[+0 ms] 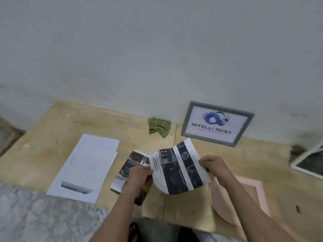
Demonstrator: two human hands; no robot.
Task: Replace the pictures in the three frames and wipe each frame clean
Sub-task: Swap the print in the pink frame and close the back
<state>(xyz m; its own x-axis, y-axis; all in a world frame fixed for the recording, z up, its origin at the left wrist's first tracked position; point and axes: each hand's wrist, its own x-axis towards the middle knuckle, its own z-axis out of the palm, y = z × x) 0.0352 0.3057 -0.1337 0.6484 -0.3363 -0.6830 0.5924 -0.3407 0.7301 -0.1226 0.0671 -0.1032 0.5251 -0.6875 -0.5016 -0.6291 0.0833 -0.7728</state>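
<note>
Pink frame (258, 193) half-hidden under arms, both hands (139, 175) (214, 163) pinching printed sheet (178, 170), perhaps a second beneath.

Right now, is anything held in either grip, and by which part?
Yes. Both hands hold one printed sheet, bowed between them: the left hand pinches its left edge, the right hand its right edge.

Left grip (139, 173) and right grip (212, 163) both raised, fingers pinched

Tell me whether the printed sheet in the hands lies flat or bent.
Bent: the printed sheet bows between the left hand and right hand, off the table.
</note>
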